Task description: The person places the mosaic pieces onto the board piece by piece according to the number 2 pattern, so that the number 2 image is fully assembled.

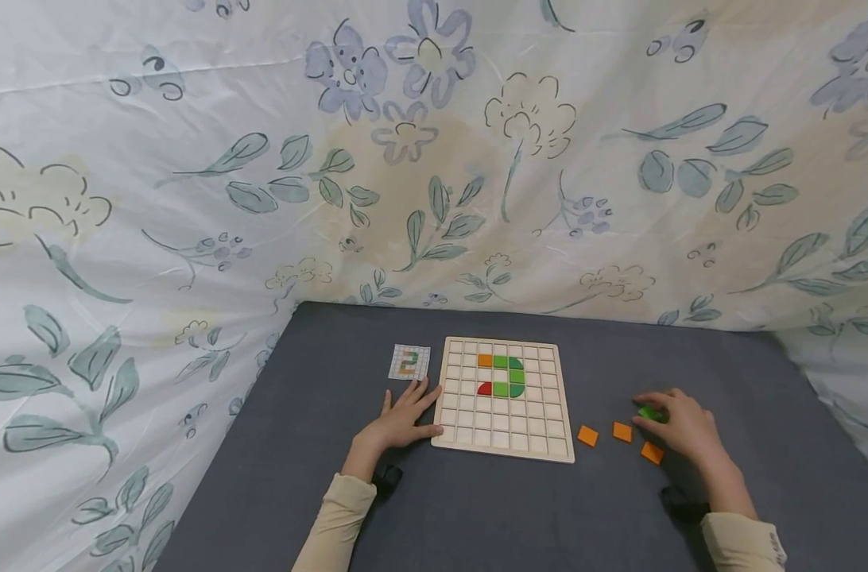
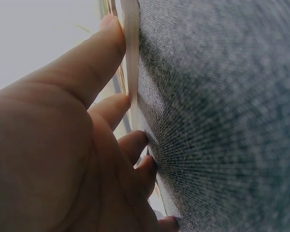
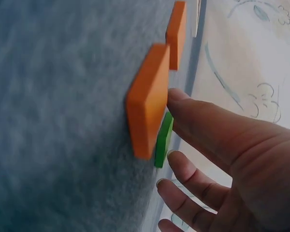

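Note:
My left hand (image 1: 400,421) lies with spread fingers at the left edge of a pale wooden grid board (image 1: 466,438); its thumb (image 2: 104,46) touches the rim in the left wrist view. Orange, green and red tiles form a curved shape in the board's upper middle. To the board's right, my right hand (image 1: 683,425) reaches over a green tile (image 3: 165,140) on the cloth, thumb and fingers parted around it. The right wrist view shows a gap between the thumb tip (image 3: 178,94) and this tile. An orange tile (image 1: 652,453) lies just below that hand.
Two more orange tiles (image 1: 622,431) lie between the board and my right hand. A small pattern card (image 1: 398,355) with a coloured figure is left of the board. Dark grey cloth (image 1: 505,516) covers the table, and a floral curtain (image 1: 405,230) hangs behind it.

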### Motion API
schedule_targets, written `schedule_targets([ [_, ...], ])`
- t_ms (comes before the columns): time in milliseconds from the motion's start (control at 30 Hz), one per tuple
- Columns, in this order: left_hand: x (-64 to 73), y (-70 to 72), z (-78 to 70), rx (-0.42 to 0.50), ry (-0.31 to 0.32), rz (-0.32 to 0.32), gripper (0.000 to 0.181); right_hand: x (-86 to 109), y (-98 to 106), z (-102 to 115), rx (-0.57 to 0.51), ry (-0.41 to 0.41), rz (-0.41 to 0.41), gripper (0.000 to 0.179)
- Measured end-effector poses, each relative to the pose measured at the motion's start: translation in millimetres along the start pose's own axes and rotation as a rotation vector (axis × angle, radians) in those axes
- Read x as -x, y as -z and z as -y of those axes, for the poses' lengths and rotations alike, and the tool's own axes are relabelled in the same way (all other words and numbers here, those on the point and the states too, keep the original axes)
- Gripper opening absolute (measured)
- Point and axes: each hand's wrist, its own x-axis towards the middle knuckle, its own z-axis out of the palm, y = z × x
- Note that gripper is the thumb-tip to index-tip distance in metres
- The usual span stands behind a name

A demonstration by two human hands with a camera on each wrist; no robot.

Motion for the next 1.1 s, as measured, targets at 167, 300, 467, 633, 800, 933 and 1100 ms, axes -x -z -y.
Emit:
schedule_targets([
  [167,0.2,0.4,-0.5,0.0,-0.006,-0.006,0.073,0.4,0.8,-6.7,0.017,-0.024,0.016,0.046],
  [300,0.7,0.6,-1.2,0.001,-0.006,-0.002,0.073,2.3,1.6,-12.2,0.021,-0.057,0.035,0.049],
  [467,0.9,0.9,-1.2,0.003,-0.006,-0.006,0.073,3.8,4.2,-18.8,0.014,-0.095,0.043,0.049],
  [633,-0.1,0.3,-0.6,-0.005,-0.002,-0.005,0.073,4.3,8.6,-24.2,0.003,-0.107,0.063,0.054],
  [800,0.1,0.3,-0.7,-0.002,-0.003,-0.006,0.073,3.2,12.5,-28.6,-0.008,-0.118,0.086,0.054],
  [933,0.5,0.9,-1.4,-0.002,-0.003,-0.01,0.073,2.2,12.7,-29.4,-0.013,-0.122,0.088,0.049],
  [1100,0.6,0.4,-1.1,-0.011,0.0,-0.011,0.073,2.1,10.7,-28.6,-0.011,-0.1,0.064,0.045],
])
